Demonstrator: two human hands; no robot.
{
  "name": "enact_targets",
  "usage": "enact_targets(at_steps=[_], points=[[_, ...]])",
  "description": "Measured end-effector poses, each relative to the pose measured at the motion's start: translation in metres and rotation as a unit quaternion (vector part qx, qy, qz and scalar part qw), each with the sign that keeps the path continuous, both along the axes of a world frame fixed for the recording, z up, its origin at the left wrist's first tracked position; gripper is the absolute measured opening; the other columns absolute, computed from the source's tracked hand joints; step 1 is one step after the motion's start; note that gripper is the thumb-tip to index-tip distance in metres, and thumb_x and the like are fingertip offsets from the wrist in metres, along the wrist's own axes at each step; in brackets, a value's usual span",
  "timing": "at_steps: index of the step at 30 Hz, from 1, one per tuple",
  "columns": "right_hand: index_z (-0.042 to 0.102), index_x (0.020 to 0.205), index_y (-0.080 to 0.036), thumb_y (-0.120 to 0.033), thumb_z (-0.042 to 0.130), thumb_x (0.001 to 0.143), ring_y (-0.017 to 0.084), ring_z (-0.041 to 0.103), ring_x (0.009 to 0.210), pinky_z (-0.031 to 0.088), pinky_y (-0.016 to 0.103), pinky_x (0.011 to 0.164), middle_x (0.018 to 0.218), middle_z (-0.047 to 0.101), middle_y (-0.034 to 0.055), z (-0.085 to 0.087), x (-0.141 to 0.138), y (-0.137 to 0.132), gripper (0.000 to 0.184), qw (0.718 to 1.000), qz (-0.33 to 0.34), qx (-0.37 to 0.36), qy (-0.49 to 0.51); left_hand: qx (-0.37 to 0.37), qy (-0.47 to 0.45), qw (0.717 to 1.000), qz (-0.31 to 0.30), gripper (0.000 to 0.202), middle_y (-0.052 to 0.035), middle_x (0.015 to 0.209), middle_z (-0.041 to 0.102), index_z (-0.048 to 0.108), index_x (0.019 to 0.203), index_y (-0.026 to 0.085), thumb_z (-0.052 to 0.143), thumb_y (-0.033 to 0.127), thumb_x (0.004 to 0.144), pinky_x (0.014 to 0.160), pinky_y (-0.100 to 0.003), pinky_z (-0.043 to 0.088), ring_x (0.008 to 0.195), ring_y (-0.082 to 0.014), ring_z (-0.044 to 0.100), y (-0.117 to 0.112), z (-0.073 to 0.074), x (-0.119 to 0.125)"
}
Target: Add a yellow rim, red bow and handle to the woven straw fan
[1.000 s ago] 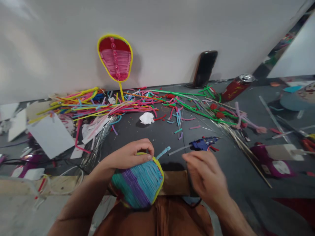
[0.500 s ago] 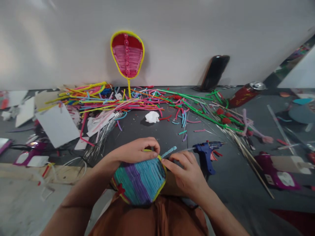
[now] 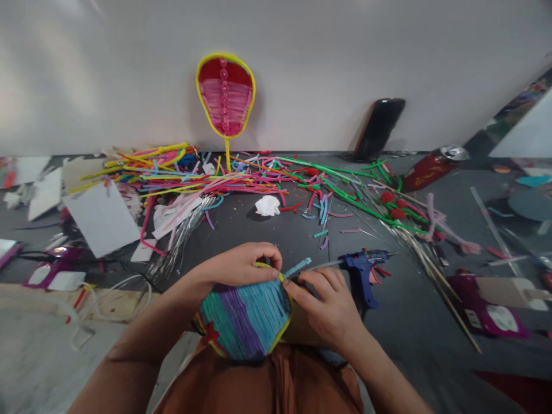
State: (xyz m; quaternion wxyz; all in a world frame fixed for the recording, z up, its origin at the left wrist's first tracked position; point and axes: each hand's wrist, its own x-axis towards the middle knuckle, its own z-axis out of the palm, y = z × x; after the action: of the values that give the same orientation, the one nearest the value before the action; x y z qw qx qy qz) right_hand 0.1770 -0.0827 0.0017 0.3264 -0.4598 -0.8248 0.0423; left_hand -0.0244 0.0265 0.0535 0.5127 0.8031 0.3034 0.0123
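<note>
A leaf-shaped craft piece (image 3: 245,319) of blue, teal and purple pipe cleaners with a yellow rim rests over my lap. My left hand (image 3: 239,265) curls over its top edge and grips the rim. My right hand (image 3: 328,307) pinches the right part of the rim beside a light-blue pipe cleaner end (image 3: 297,268) that sticks out. A blue glue gun (image 3: 364,265) lies on the dark surface just right of my right hand.
A heap of coloured pipe cleaners (image 3: 194,175) spreads along the back. A red and pink paddle-shaped piece (image 3: 225,95) and a dark phone (image 3: 378,127) lean on the wall. A red can (image 3: 433,167) lies right. White paper sheets (image 3: 101,218) sit left.
My right hand came in from the right and took hold of the craft piece's rim by the light-blue end. The left hand kept its grip.
</note>
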Motion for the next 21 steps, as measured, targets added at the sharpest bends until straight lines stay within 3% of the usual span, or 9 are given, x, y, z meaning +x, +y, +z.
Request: enact_targets(at_steps=[6,12,18,21], points=[[0.068,0.106,-0.027,-0.002,0.047,0.084,0.019,0.052,0.082,0.042,0.034,0.073,0.087,0.064,0.0046,0.001,0.001,0.001,0.039,1.0,-0.003,-0.006,0.018,-0.071,0.0,0.996,0.058,0.026,-0.0001,0.084,0.059,0.051,0.105,0.017,0.055,0.03,0.083,0.067,-0.023,0.042,0.074,-0.0129,0.053,-0.002,-0.003,0.004],[0.063,0.11,-0.025,-0.001,0.044,0.083,0.018,0.056,0.084,0.049,0.034,0.072,0.09,0.063,0.005,0.0,0.008,0.0,0.04,0.99,0.022,-0.061,0.126,-0.097,0.023,0.993,0.062,0.037,0.003,0.076,0.06,0.047,0.115,0.018,0.056,0.028,0.081,0.06,-0.022,0.039,0.064,-0.011,0.051,-0.002,-0.002,0.007],[0.057,0.104,-0.021,-0.02,0.052,0.089,0.016,0.064,0.08,0.054,0.029,0.07,0.091,0.066,0.0053,-0.008,0.004,-0.007,0.016,0.941,-0.07,-0.21,0.255,-0.095,0.043,0.993,0.053,0.041,0.0036,0.076,0.06,0.047,0.12,0.019,0.055,0.026,0.081,0.059,-0.021,0.038,0.061,-0.0101,0.048,-0.001,0.003,0.01],[0.056,0.104,-0.02,-0.023,0.05,0.091,0.015,0.065,0.079,0.054,0.027,0.07,0.09,0.067,0.0049,-0.008,0.005,-0.008,0.015,0.933,-0.109,-0.208,0.272,-0.094,0.049,0.993,0.052,0.042,0.0034,0.075,0.06,0.047,0.122,0.018,0.054,0.025,0.081,0.061,-0.022,0.039,0.063,-0.0105,0.049,-0.001,0.004,0.01]])
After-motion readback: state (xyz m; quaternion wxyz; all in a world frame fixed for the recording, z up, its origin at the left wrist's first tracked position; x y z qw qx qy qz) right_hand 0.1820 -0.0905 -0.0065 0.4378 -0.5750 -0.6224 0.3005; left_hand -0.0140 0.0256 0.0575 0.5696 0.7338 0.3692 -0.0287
